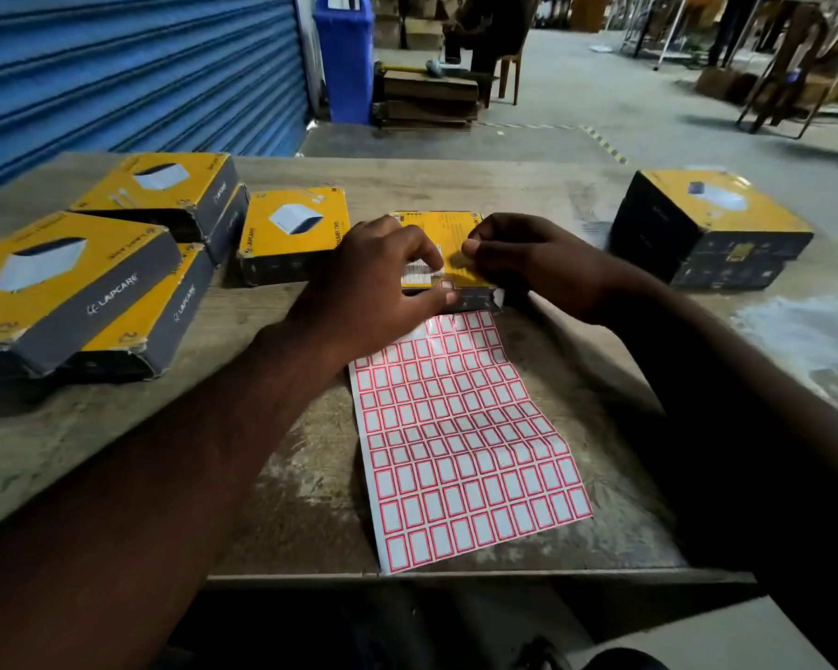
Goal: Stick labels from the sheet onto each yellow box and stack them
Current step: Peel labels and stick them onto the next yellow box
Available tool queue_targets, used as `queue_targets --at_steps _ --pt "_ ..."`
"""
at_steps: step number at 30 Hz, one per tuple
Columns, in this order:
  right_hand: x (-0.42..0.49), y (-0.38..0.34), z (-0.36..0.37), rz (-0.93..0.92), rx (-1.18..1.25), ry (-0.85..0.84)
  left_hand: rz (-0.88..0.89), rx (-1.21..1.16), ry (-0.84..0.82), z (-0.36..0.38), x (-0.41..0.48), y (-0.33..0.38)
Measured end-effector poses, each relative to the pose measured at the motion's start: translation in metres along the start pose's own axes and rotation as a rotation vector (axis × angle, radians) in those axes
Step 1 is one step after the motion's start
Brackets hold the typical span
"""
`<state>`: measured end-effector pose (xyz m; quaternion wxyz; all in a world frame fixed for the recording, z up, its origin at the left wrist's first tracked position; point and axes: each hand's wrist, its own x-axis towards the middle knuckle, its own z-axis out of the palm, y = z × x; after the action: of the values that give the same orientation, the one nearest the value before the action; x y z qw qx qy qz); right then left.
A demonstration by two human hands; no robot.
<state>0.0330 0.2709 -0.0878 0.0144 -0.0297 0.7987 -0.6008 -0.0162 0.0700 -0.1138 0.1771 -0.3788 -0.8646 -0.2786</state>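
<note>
Sticking step: you look to be labelling the box (439,229) at 12 o'clock on the table (44,418), its yellow printed face up; stacking has not begun for this one.
Left hand (373,287): clamped on the box's near edge, fingers curled over the top, thumb along the front side.
Right hand (528,256): fingertips drawn together against the yellow top; whether a label sits under them cannot be told.
Label sheet (465,437): lies flat toward 6 o'clock, its far end touching the box's near side.
Loose boxes (64,278): overlapping at 9 to 10 o'clock, no red-edged label showing on them.
Stack (712,224): two boxes at 2 o'clock, well apart from your hands.
Next move: probably press the label flat, then carry the box over to 2 o'clock and square it on top.
</note>
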Motion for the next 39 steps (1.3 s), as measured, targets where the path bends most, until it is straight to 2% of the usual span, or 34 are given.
queue_targets --at_steps 3,5,9,12,16,21,26,31,35,39 --pt "0.001 0.002 -0.002 -0.029 -0.043 -0.038 0.016 -0.045 -0.003 -0.003 0.001 0.000" --pt "0.000 0.004 -0.004 -0.037 -0.162 -0.036 0.015 -0.081 -0.017 -0.005 0.001 -0.001" --pt "0.001 0.003 0.004 -0.095 -0.449 0.063 -0.005 -0.122 -0.080 -0.011 0.002 -0.008" --pt "0.000 0.001 0.008 -0.124 -0.532 0.095 -0.006 -0.155 -0.141 -0.016 0.003 -0.014" --pt "-0.001 0.000 0.008 -0.118 -0.546 0.090 -0.040 -0.202 -0.195 -0.021 0.002 -0.015" --pt "-0.001 0.000 0.005 -0.114 -0.574 0.051 -0.075 -0.226 -0.113 -0.014 0.002 -0.010" --pt "-0.002 0.004 -0.003 -0.088 -0.357 -0.034 -0.053 -0.100 -0.055 0.002 0.001 -0.003" --pt "-0.003 0.004 -0.005 -0.088 -0.318 -0.072 -0.040 -0.090 -0.006 0.003 0.001 0.002" --pt "0.000 0.005 -0.005 -0.069 -0.283 -0.070 -0.064 -0.122 -0.040 0.002 0.003 0.003" --pt "0.003 0.004 0.002 -0.079 -0.363 0.018 -0.073 -0.192 -0.134 -0.005 0.005 -0.005"
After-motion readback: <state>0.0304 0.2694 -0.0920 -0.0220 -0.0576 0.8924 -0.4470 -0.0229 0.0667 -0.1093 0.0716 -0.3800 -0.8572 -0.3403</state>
